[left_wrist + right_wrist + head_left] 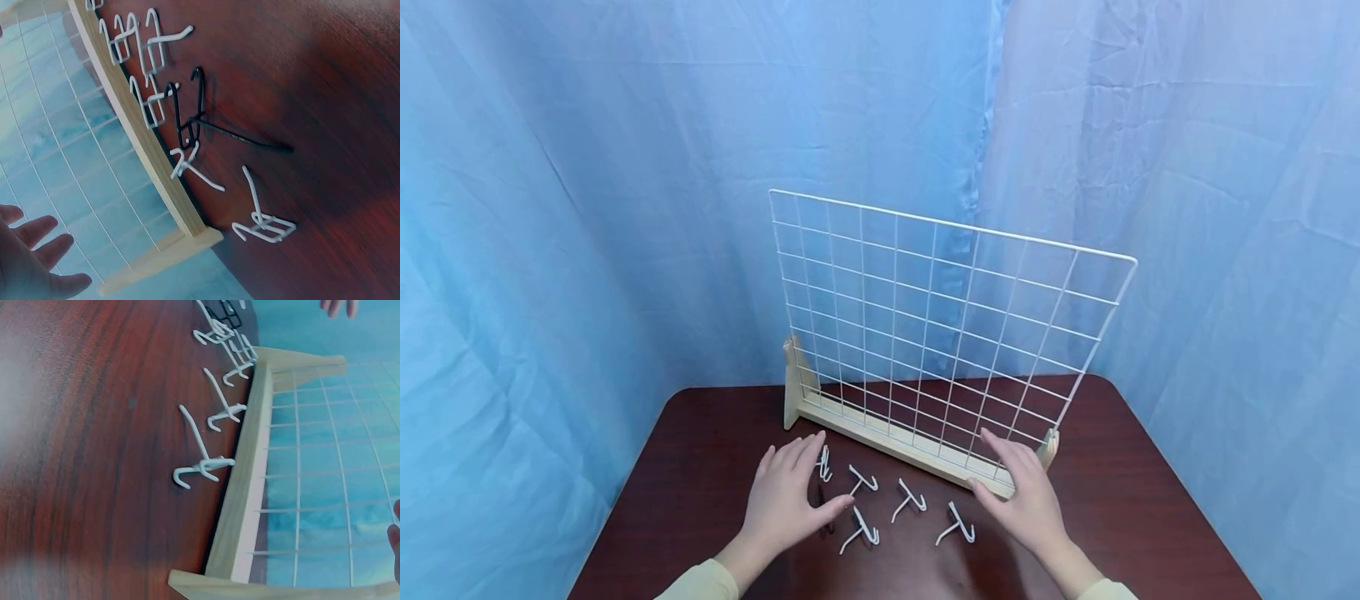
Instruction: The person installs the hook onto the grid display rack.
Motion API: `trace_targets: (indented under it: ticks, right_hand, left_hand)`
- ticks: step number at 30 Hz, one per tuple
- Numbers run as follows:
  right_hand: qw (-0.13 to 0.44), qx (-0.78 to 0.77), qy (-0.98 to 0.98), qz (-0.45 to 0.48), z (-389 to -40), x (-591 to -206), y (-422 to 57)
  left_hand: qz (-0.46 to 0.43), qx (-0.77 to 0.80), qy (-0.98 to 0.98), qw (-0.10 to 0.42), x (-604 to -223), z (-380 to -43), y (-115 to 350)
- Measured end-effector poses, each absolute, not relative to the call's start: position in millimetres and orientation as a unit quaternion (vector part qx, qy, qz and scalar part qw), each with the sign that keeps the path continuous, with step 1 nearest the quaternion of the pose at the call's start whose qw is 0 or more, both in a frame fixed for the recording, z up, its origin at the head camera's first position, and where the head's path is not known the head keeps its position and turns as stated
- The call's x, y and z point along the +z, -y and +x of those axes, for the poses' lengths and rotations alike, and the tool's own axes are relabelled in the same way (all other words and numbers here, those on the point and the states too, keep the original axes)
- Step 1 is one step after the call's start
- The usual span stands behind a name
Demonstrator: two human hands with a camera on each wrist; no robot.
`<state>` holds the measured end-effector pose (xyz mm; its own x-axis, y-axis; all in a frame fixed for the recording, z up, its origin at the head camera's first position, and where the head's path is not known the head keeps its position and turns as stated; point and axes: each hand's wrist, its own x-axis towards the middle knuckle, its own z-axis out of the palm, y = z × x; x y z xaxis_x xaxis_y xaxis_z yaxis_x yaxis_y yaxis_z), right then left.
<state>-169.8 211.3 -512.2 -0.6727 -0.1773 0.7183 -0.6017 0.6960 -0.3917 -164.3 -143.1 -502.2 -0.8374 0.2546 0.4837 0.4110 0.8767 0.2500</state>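
Note:
My left hand [786, 496] hovers over the left side of the loose hooks with its fingers spread and nothing held. Apart from it, my right hand [1024, 497] is also spread, near the right end of a wooden stand [917, 454]. A white wire grid panel [895, 214] stands upright in that stand. Several white wire hooks [209, 464] lie on the table in front of the stand's base. Among them is a black hook [197, 119], mostly hidden behind my left hand in the head view.
The dark red-brown table [685, 483] has rounded back corners. Light blue curtains [700, 208] hang behind and at both sides. The stand sits at a slant, its right end closer to me.

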Motion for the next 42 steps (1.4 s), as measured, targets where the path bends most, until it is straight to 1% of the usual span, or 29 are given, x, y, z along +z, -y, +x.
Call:
trace_targets:
  ticks: [7, 12, 16, 21, 27, 32, 37, 42]
  right_hand:
    - [0.362, 0.365, 0.831, 0.214, -164, -498, -229]
    - [0.422, 0.392, 0.788, 0.219, -161, -484, -234]
    - [0.454, 0.408, 0.766, 0.200, -152, -465, -232]
    - [0.473, 0.429, 0.754, 0.154, -148, -457, -234]
    - [0.469, 0.457, 0.750, 0.096, -148, -458, -242]
    - [0.443, 0.482, 0.754, 0.061, -148, -459, -250]
    - [0.416, 0.498, 0.759, 0.047, -151, -462, -253]
    - [0.376, 0.538, 0.754, 0.020, -154, -466, -253]
  left_hand:
    - [-0.153, -0.215, 0.930, 0.254, -499, -166, 158]
    - [-0.130, -0.246, 0.918, 0.281, -499, -166, 165]
    - [-0.112, -0.272, 0.909, 0.295, -500, -163, 169]
    - [-0.085, -0.296, 0.907, 0.289, -504, -159, 174]
    - [-0.057, -0.321, 0.908, 0.264, -515, -154, 180]
    - [-0.034, -0.345, 0.904, 0.249, -527, -154, 186]
    - [-0.019, -0.375, 0.891, 0.255, -539, -153, 191]
    - [-0.007, -0.399, 0.879, 0.263, -553, -153, 197]
